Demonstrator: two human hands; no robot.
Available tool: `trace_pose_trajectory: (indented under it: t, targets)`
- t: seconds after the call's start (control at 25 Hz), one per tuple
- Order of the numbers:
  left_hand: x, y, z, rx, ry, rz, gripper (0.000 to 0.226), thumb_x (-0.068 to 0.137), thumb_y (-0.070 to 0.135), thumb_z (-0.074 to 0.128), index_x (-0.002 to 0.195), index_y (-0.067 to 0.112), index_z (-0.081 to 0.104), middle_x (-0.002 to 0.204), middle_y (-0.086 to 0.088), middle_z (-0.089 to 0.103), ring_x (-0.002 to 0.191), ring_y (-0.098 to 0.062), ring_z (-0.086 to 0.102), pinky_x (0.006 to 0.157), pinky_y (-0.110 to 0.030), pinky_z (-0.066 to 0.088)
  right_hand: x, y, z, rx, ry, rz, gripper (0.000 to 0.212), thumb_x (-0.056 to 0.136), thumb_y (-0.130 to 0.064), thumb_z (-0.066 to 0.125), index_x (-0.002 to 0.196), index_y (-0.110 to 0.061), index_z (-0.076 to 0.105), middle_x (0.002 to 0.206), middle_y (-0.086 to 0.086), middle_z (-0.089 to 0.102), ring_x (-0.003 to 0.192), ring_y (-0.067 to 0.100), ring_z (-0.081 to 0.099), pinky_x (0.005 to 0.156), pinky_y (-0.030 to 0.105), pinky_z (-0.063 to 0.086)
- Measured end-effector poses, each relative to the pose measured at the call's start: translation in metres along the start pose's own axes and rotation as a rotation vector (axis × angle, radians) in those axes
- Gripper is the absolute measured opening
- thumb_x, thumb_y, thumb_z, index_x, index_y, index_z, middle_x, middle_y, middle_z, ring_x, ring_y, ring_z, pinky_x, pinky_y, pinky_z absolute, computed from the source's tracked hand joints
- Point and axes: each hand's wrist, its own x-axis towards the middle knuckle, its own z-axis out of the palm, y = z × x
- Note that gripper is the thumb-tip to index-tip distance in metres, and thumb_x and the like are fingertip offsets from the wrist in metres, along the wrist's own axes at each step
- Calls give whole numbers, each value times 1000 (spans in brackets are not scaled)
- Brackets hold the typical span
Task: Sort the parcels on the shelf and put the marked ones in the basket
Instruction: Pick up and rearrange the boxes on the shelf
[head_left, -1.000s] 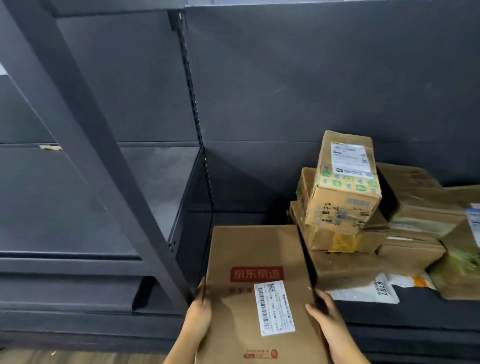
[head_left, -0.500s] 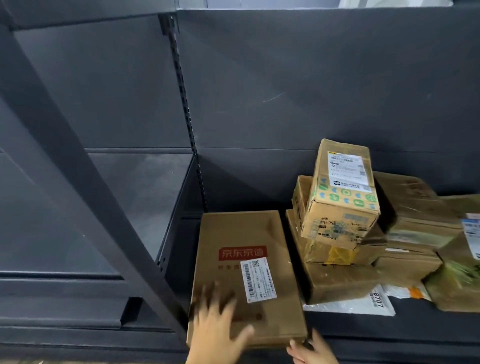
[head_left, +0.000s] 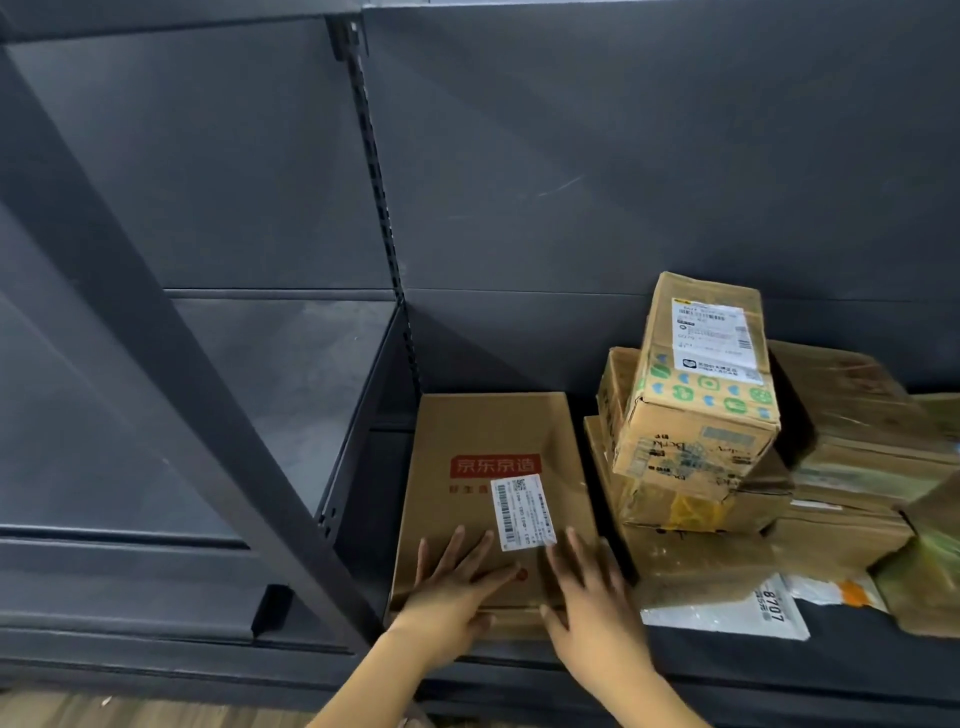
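Note:
A flat brown parcel (head_left: 493, 441) with a red logo and a white barcode label lies on the dark shelf (head_left: 727, 657), at the left end of the bay. My left hand (head_left: 452, 587) rests flat on its near end with straight fingers. My right hand (head_left: 587, 592) lies flat on the parcel's near right corner, fingers spread. To the right stands a pile of brown parcels (head_left: 691, 519), topped by a taller box (head_left: 701, 384) with a white label and green stickers. No basket is in view.
A white mailer bag (head_left: 737, 610) marked 8707 lies at the front of the shelf under the pile. More taped boxes (head_left: 857, 452) fill the right side. A slanted dark upright (head_left: 171, 374) crosses the left, with another shelf bay (head_left: 270, 395) behind it.
The flat parcel went from held at both sides to lying further in on the shelf. Both hands now lie flat on its near end; the right hand came up onto it.

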Motion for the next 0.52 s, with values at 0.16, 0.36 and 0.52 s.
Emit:
trace_pose_trajectory:
  t: [0.16, 0.36, 0.52]
  targets:
    - [12, -3, -13, -41, -42, -76, 93, 81, 48, 61, 148, 44, -4, 158, 11, -19, 142, -16, -27, 112, -56, -17, 44, -25, -9, -129, -230, -24, 69, 89, -58, 30, 149, -40, 3, 159, -10, -12, 143, 33, -22, 113, 57, -6]
    - [30, -1, -35, -58, -256, -138, 114, 70, 46, 75, 146, 45, -9, 148, 17, -31, 137, -18, -33, 106, -62, -19, 65, -16, -28, -172, -416, -58, 77, 85, -64, 38, 148, -42, 1, 158, -12, -14, 142, 33, -25, 111, 64, 0]
    - [37, 20, -71, -538, -58, -112, 78, 79, 31, 68, 147, 31, 29, 157, -3, 24, 142, -22, 27, 117, -47, 25, 46, -44, -84, 70, -170, -181, 48, 93, -33, 46, 140, -28, 40, 152, -5, 30, 139, 23, 31, 110, 32, 32]
